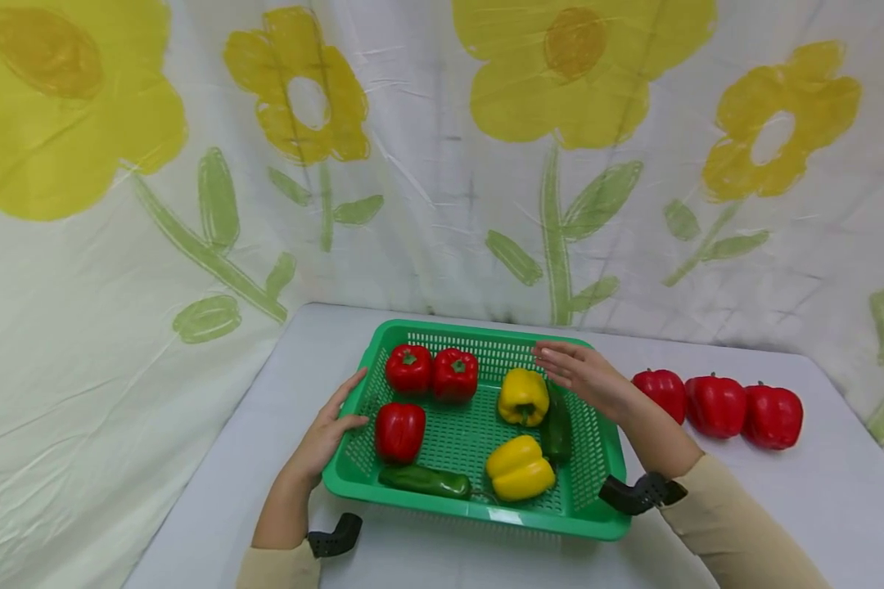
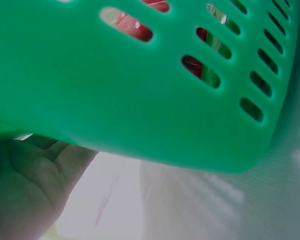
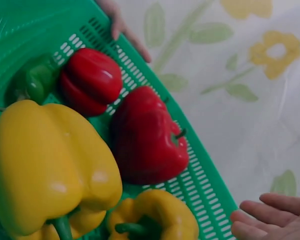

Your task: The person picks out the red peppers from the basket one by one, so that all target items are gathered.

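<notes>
Three red peppers (image 1: 400, 433), two yellow peppers (image 1: 519, 469), a green pepper (image 1: 423, 481) and a darker green vegetable (image 1: 556, 427) lie in the basket (image 1: 442, 505) on the surface (image 1: 390, 548). The left hand (image 1: 324, 438) grips the basket's left rim, thumb over it. The right hand (image 1: 584, 376), fingers straight, is at the far right corner, though contact is hard to judge. More red peppers (image 1: 716, 405) sit to the right.

Green rectangular plastic basket w/ slotted walls (image 1: 453, 429): L rim held in L hand (image 1: 324, 433), thumb over edge; R hand (image 1: 588, 378), fingers straight, at far R corner. Inside, nr L grip: 1 glossy red bell pepper (image 1: 400, 433); beyond it, 2 more red peppers (image 1: 454, 376) side by side, stems showing. Nearer wearer: 1 long green pepper (image 1: 425, 482) along front wall. Nr R hand: 1 blocky yellow pepper (image 1: 523, 398), dk-green long veg (image 1: 556, 429) beside; 2nd yellow pepper (image 1: 520, 468) nearer front.
</notes>
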### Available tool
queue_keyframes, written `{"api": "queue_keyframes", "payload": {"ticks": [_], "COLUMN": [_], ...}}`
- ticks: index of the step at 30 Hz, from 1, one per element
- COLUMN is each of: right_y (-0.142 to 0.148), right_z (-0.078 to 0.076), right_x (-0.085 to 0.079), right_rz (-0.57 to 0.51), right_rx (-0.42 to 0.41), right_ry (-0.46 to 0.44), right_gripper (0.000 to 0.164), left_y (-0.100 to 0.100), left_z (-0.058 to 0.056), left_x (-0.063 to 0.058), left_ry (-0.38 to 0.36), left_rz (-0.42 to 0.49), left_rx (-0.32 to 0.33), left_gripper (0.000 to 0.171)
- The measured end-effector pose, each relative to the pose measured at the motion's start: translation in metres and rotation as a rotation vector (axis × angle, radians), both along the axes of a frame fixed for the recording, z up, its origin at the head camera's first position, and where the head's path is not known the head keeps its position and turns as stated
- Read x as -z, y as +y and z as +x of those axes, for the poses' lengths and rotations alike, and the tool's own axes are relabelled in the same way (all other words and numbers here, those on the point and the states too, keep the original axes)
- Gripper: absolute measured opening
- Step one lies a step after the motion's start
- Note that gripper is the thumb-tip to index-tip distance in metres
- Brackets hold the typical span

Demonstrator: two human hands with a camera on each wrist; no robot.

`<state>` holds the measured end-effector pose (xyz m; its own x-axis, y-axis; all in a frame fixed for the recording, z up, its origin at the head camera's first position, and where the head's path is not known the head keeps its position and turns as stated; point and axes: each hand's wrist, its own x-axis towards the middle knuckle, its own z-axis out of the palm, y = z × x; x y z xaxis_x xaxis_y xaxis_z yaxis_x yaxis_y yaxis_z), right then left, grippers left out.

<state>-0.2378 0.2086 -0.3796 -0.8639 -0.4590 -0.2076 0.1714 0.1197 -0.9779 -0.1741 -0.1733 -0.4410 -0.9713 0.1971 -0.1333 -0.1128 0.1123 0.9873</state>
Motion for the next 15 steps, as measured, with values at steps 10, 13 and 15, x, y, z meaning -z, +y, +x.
{"api": "queue_keyframes", "payload": {"ticks": [10, 13, 15], "right_y": [-0.022, -0.031, -0.036], "right_z": [-0.001, 0.000, 0.000], "right_x": [0.008, 0.009, 0.010], "right_rz": [0.004, -0.012, -0.021], "right_rx": [-0.088, -0.123, -0.158], "right_ry": [0.014, -0.014, -0.037], "right_gripper": [0.063, 0.065, 0.065], "left_y": [0.000, 0.000, 0.000], "left_z": [-0.001, -0.001, -0.001], "left_x": [0.001, 0.001, 0.001], "left_ry": [-0.004, -0.003, -0.005], "left_rz": [0.002, 0.009, 0.014], "left_rx": [-0.005, -0.002, 0.002], "left_gripper": [0.065, 0.065, 0.066]}}
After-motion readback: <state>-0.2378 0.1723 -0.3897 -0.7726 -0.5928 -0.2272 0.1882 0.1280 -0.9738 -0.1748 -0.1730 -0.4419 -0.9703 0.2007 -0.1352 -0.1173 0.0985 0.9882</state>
